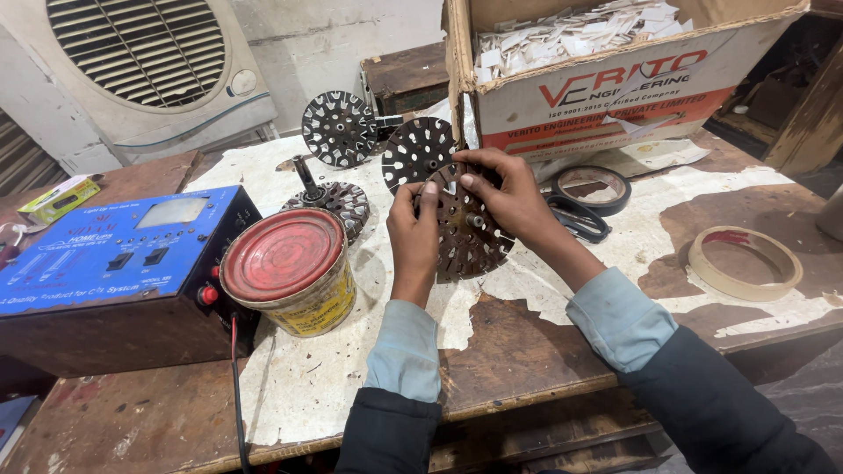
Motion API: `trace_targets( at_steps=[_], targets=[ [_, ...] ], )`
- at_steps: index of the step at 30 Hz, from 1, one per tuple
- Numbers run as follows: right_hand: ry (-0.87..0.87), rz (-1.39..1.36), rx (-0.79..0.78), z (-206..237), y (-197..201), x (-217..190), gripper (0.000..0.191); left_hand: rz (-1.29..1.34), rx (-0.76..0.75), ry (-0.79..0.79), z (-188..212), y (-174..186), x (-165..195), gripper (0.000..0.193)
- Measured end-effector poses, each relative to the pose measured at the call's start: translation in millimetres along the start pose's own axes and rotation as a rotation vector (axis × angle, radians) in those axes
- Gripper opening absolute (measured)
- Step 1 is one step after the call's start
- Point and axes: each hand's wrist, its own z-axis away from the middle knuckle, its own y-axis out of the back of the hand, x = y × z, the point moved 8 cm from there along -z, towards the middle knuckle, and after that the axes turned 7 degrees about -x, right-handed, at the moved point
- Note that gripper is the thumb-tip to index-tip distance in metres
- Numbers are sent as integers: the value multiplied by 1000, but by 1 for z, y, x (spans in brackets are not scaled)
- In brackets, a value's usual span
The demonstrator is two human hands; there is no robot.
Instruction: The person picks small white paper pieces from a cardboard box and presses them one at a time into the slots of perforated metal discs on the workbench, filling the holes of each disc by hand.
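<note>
A round, rust-brown slotted metal core [470, 230] stands tilted on edge on the workbench, held between both hands. My left hand [413, 233] grips its left rim with the thumb pressed on the face. My right hand [507, 195] curls over its top right edge. Behind it a second slotted core [414, 151] leans upright, and a third [339, 128] stands further back left. Another core on a shaft [334, 200] lies flat to the left.
A tin can with a red lid [291, 268] and a blue electrical box [114, 263] sit at left. A cardboard box of white paper pieces [606, 66] stands behind. Black scissors [575, 218], a dark tape roll [593, 187] and a tan tape ring [745, 262] lie right.
</note>
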Motion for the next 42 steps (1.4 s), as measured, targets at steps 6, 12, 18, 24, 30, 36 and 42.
trace_targets(
  at_steps=[6,12,18,24,30,36,42],
  targets=[
    [-58,-29,-7,0,-1,2,32,9,6,54,1,1,1,39],
    [5,-81,-13,1,-1,-2,32,-72,23,19,3,2,11,34],
    [-14,-201,-22,2,-3,5,30,-135,73,3,4,4,15,29],
    [-33,-75,-10,3,-2,-5,30,-26,42,12,2,1,3,29],
    [265,358,185,14,15,-56,39,-67,146,-45,2,15,4,33],
    [389,707,436,-38,95,-70,19,-255,228,-323,9,22,60,24],
    [-286,826,-19,-134,182,27,32,-510,-29,-530,-58,-6,132,17]
  ],
)
